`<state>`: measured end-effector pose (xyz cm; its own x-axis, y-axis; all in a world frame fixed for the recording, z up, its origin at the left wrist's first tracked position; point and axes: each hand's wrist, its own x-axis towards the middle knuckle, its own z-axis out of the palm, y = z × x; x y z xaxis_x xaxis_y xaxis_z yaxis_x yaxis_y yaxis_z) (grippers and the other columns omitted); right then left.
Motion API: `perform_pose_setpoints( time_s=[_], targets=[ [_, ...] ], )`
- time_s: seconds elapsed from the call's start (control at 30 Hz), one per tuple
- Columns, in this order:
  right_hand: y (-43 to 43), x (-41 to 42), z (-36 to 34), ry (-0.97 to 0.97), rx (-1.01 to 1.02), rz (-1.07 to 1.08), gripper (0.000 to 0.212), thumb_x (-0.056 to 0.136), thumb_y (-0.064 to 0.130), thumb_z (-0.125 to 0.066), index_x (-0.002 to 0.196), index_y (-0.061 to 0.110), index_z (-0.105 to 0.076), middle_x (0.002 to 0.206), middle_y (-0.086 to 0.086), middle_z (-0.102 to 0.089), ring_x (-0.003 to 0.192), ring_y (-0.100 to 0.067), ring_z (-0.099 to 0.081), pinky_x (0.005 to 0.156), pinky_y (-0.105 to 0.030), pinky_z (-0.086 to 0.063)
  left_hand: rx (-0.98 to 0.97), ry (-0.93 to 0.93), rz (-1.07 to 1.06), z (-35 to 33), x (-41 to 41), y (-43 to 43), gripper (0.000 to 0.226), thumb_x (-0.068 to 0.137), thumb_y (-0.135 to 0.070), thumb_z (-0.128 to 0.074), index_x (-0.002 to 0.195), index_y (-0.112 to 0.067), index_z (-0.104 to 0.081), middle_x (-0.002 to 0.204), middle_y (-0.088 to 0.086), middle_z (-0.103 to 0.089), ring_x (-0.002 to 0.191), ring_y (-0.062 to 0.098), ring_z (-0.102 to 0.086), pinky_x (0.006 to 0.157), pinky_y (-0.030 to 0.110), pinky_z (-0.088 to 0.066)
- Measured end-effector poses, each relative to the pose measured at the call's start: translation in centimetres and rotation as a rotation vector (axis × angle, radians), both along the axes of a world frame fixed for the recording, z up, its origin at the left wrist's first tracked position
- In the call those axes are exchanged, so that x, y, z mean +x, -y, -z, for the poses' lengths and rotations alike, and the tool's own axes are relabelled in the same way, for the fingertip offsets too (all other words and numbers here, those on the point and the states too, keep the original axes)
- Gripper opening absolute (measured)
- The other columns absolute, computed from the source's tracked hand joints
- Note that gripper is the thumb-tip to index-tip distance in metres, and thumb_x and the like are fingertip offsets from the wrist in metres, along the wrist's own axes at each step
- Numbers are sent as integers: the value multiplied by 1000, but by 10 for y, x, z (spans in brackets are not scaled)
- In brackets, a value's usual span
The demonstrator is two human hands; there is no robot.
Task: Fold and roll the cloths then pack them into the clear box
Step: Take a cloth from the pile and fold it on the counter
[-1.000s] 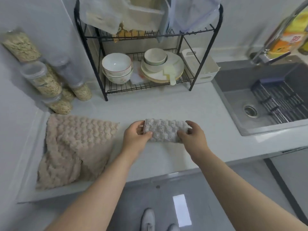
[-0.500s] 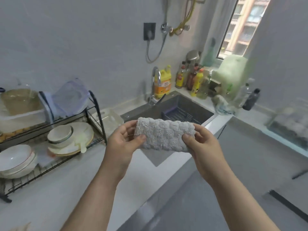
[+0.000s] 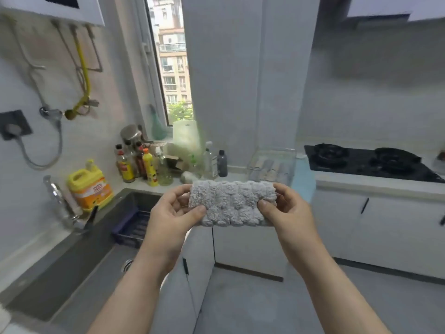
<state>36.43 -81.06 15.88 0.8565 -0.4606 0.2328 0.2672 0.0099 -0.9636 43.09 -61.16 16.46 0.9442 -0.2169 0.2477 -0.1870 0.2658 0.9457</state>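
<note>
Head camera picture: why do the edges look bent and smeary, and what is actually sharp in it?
Head view: the wide-angle lens bows straight lines near the edges; the rolled cloth and the left hand and right hand gripping it are sharpest; the clear box behind, the bottles and the stove look soft and smeared; the window gives bright daylight, with no harsh glare.

Nothing reads clearly. The yellow jug (image 3: 83,176) carries an orange label (image 3: 93,192) with a red mark — perhaps characters — too blurred to make out; labels on the bottles (image 3: 127,168) are likewise illegible.
</note>
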Motion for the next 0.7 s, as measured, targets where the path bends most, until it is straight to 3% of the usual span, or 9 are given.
perform_pose_setpoints(
  time_s=[0.2,0.27,0.37,0.47,0.6,0.7],
  targets=[
    [81,-8,0,-12,-1,176,34,86,-1,-66,115,17,-63,106,-6,-72,99,-20,-68,87,-32,-56,-28,-19,205,3,28,98,45,65,-5,-70,107,-18,-63,95,5,-71,87,19,-68,66,27,-56],
    [99,-4,1,-10,6,206,32,86,-3,-65,110,18,-65,106,-6,-72,95,-18,-69,81,-29,-56,-33,-43,257,6,43,123,47,65,-5,-70,109,-19,-62,96,4,-73,89,18,-69,68,26,-55],
    [124,17,5,-13,15,240,33,86,-5,-64,107,20,-64,107,-8,-70,87,-14,-67,68,-21,-54,-13,-65,302,11,75,158,46,67,-8,-69,113,-13,-64,105,9,-73,101,24,-68,84,34,-53],
    [146,56,10,-21,1,265,33,86,-7,-63,105,21,-64,106,-10,-69,79,-9,-66,62,-19,-51,12,-62,348,19,116,182,30,71,-10,-68,101,-11,-74,102,13,-73,99,26,-67,91,37,-50],
    [166,132,14,-35,23,260,34,86,-9,-63,107,18,-63,106,-9,-70,79,-7,-67,62,-18,-52,-55,-140,363,28,194,203,18,78,6,-65,93,-4,-67,83,7,-74,76,16,-68,70,23,-54],
    [182,189,16,-81,28,254,34,85,-9,-63,107,16,-63,103,-6,-70,80,-9,-68,62,-20,-53,-85,-197,387,29,253,221,17,82,8,-59,95,-3,-62,80,7,-72,70,16,-67,64,24,-56]
  ],
)
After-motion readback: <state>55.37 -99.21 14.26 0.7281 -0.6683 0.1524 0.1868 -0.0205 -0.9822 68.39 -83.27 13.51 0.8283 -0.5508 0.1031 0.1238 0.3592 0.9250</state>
